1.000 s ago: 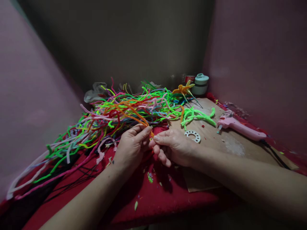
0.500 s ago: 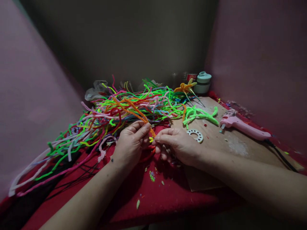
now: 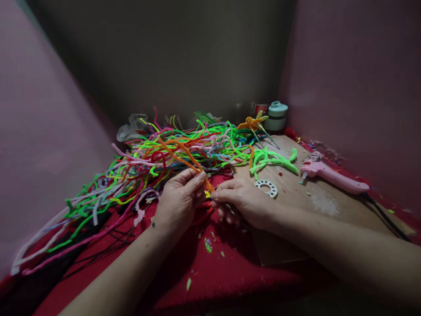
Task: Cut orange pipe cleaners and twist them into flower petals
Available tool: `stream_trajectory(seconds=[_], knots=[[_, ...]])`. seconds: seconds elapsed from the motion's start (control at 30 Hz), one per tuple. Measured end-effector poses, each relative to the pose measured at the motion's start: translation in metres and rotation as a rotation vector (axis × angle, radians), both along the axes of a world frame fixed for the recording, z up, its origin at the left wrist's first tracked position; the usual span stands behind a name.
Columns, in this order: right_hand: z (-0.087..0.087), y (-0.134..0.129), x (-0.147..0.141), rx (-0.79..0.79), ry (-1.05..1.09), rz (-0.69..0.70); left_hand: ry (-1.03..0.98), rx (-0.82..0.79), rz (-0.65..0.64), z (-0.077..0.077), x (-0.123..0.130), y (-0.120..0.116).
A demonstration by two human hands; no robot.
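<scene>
Between my two hands runs an orange pipe cleaner, with two long strands reaching up and left over the pile. My left hand pinches it between thumb and fingertips. At its lower end, the thumb and fingers of my right hand are closed on the same piece. Small yellow tips show in the gap between the hands, and a red pipe cleaner curves just below them. Part of the orange piece is hidden behind my fingers.
A large tangle of coloured pipe cleaners spreads across the red cloth. On the cardboard lie bright green pieces, a white ring with holes and a pink glue gun. Orange flowers and a pale blue-lidded container stand behind.
Both hands keep their grip on the orange pipe cleaner. Its two upper strands now spread a little further apart, and the whole view has shifted slightly.
</scene>
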State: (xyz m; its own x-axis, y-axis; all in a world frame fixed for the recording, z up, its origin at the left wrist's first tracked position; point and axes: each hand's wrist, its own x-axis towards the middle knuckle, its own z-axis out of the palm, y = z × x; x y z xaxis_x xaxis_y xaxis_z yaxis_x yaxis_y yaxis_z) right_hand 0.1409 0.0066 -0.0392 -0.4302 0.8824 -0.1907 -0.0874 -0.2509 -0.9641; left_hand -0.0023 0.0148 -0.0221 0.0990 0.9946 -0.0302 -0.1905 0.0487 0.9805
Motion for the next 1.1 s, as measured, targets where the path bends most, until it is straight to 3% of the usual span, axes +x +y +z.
stream_trajectory(seconds=[0.1, 0.3, 1.1], knots=[[0.0000, 0.0009, 0.0008, 0.057, 0.119, 0.014, 0.007, -0.001, -0.011, 0.0010, -0.0006, -0.0014], [-0.0038, 0.0025, -0.0010, 0.043, 0.205, -0.082, -0.009, -0.045, -0.065, 0.0024, 0.0038, -0.0065], [-0.0033, 0.0041, 0.0002, 0.071, 0.252, -0.047, -0.003, -0.015, -0.162, -0.0014, 0.0022, -0.0044]])
